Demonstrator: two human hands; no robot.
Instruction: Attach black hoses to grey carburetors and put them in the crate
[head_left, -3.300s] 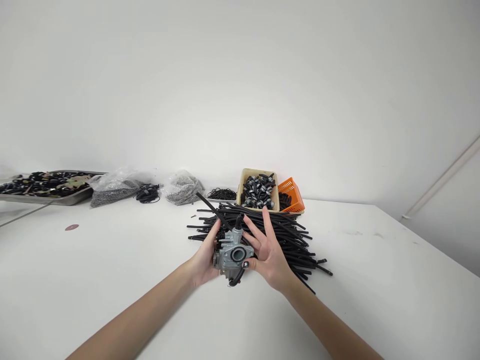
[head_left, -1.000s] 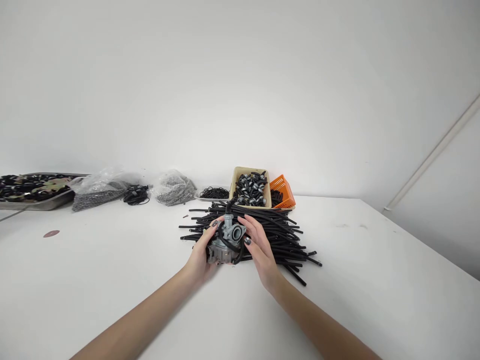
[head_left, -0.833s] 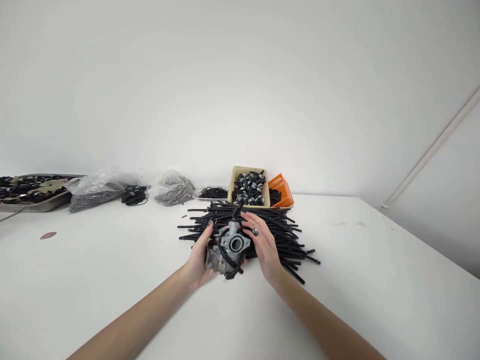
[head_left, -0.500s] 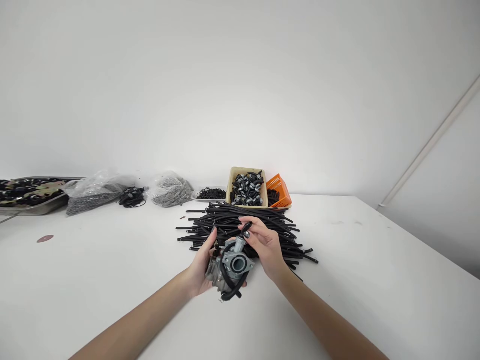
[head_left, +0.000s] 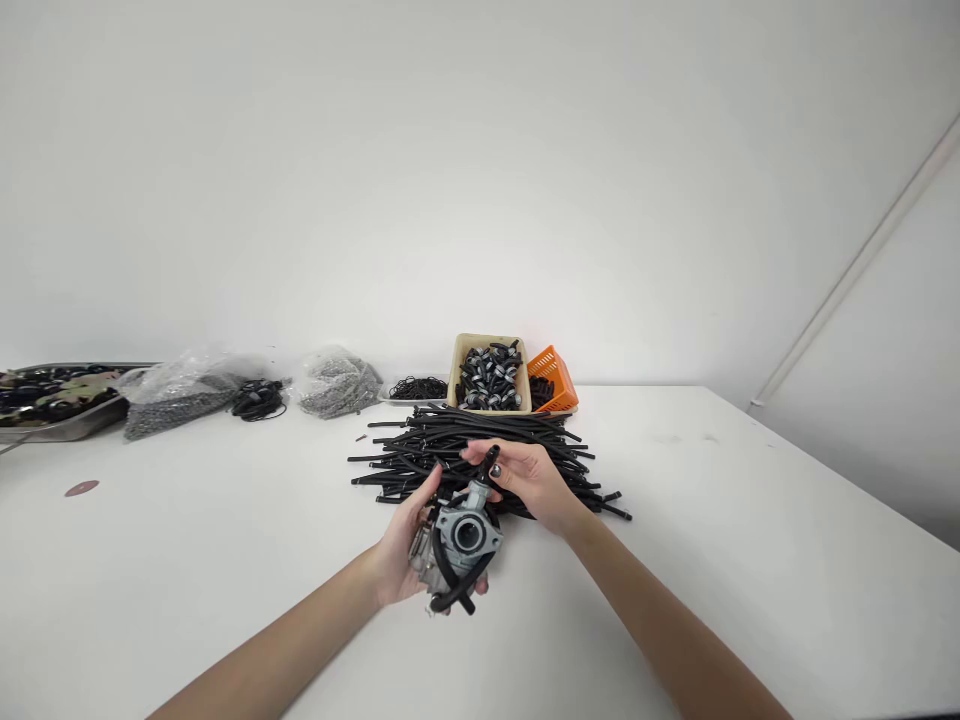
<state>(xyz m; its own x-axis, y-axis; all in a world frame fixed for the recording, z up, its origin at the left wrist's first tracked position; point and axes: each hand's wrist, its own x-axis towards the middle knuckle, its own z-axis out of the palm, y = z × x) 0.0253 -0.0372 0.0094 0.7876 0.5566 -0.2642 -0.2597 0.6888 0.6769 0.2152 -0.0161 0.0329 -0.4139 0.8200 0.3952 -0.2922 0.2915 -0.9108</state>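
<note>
A grey metal carburetor point(head_left: 448, 528) is held above the table by my left hand point(head_left: 399, 552), which wraps it from the left and below. Its round bore faces me, and a black hose point(head_left: 444, 603) loops round its lower side. At the top of the carburetor a black rubber cap point(head_left: 490, 462) sits on the slanting neck. My right hand point(head_left: 536, 488) pinches this cap between thumb and fingers; part of the grip is hidden. Just behind both hands lies a pile of black rubber hoses point(head_left: 420, 432).
By the wall stand a cream bin point(head_left: 451, 385) of hose pieces with clips, an orange basket point(head_left: 564, 375) and a small tray of black rings point(head_left: 418, 388). Farther left are bags of small metal parts point(head_left: 337, 382), black cords point(head_left: 257, 398) and a metal tray point(head_left: 97, 418).
The carburetor has turned a little and shifted slightly left and down in my left hand. My right fingers have moved on the cap, which now shows more upright.
</note>
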